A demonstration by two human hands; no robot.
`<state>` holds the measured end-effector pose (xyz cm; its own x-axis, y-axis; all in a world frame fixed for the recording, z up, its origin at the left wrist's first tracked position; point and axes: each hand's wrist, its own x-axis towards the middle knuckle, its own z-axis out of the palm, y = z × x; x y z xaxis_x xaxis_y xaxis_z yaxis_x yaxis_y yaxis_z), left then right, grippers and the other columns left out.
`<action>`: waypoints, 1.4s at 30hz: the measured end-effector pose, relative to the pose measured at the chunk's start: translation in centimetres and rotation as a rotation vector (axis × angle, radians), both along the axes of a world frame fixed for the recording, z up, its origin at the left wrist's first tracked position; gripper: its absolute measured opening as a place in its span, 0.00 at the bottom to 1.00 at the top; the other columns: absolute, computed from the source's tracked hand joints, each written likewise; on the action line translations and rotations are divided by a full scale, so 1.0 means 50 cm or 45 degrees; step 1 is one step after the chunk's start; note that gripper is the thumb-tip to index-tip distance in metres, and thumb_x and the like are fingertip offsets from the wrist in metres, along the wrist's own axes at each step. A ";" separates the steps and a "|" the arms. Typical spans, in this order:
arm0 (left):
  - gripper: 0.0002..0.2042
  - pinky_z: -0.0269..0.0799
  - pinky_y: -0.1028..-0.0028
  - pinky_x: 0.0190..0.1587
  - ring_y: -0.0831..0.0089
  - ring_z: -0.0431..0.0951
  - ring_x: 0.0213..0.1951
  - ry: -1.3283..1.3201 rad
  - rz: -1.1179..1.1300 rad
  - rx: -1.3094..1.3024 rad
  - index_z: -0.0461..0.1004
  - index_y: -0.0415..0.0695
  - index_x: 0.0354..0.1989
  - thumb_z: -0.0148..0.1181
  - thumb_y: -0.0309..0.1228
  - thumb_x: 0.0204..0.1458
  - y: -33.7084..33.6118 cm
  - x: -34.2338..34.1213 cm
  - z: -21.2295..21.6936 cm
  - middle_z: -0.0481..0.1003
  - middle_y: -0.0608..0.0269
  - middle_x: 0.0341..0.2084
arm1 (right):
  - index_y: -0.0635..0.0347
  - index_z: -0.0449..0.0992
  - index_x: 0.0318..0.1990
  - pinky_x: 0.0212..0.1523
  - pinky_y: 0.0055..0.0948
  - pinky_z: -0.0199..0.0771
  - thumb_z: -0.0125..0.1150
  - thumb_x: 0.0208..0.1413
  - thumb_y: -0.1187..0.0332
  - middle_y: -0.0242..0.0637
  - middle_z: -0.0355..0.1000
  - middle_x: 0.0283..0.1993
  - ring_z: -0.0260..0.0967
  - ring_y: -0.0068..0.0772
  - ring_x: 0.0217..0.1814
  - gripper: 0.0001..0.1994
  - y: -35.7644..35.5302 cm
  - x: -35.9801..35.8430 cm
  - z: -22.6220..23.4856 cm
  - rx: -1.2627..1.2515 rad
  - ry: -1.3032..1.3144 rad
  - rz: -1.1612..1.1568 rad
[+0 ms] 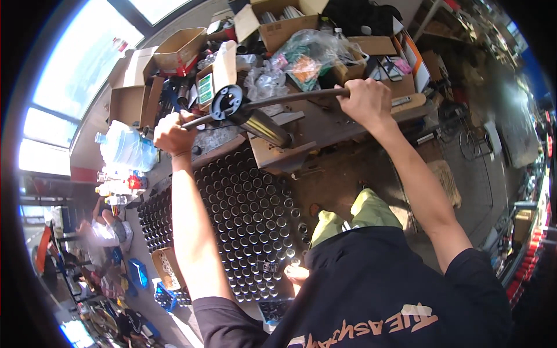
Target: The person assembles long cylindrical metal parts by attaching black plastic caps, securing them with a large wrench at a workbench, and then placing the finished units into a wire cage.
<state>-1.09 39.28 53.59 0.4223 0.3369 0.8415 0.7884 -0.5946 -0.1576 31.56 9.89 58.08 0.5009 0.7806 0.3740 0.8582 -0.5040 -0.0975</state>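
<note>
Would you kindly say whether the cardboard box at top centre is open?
The box is open: flaps spread, pale items showing inside.

My bare left arm (197,226) reaches forward, left hand (174,133) fisted; right arm (422,185) stretched out, slightly bent, right hand (368,103) clenched likewise.

A workshop: cluttered bench (318,124), rows of seemingly metal cylinders (246,203).

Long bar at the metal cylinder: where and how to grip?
Probably near both ends, one hand from each side, fingers wrapped over: the bar is slim, straight and sticks out either side of the metal cylinder. The left hand and right hand hold it that way.
</note>
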 end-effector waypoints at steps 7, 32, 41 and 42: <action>0.10 0.71 0.56 0.47 0.51 0.76 0.38 0.150 -0.025 -0.208 0.73 0.42 0.28 0.59 0.36 0.52 0.034 0.020 0.027 0.74 0.52 0.28 | 0.56 0.72 0.29 0.30 0.43 0.78 0.71 0.47 0.59 0.40 0.77 0.23 0.78 0.47 0.28 0.14 -0.110 -0.063 -0.036 0.129 0.279 0.177; 0.34 0.69 0.61 0.49 0.58 0.79 0.44 1.298 0.501 -0.906 0.73 0.48 0.49 0.81 0.49 0.33 -0.473 0.296 0.167 0.78 0.58 0.39 | 0.56 0.79 0.26 0.27 0.50 0.71 0.67 0.54 0.50 0.48 0.74 0.22 0.74 0.57 0.28 0.19 -0.549 0.462 -0.385 0.009 0.794 -0.151; 0.27 0.79 0.70 0.34 0.70 0.82 0.31 -0.910 -0.084 -2.300 0.75 0.38 0.47 0.54 0.56 0.63 -0.707 0.186 0.009 0.81 0.57 0.32 | 0.63 0.85 0.37 0.39 0.44 0.74 0.67 0.52 0.50 0.46 0.79 0.27 0.80 0.45 0.35 0.21 -0.396 0.321 -0.626 -0.338 1.383 -0.385; 0.30 0.79 0.71 0.33 0.72 0.81 0.30 -1.156 -0.247 -2.442 0.75 0.39 0.46 0.47 0.58 0.66 -0.721 0.214 0.001 0.80 0.60 0.32 | 0.64 0.84 0.36 0.38 0.43 0.73 0.67 0.53 0.51 0.46 0.78 0.27 0.79 0.43 0.34 0.21 -0.359 0.318 -0.641 -0.297 1.398 -0.377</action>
<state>9.60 3.26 53.61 0.3253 0.8217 -0.4679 0.2014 0.4233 0.8833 47.45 -8.06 26.01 0.6409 0.5715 -0.5125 0.2149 -0.7745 -0.5950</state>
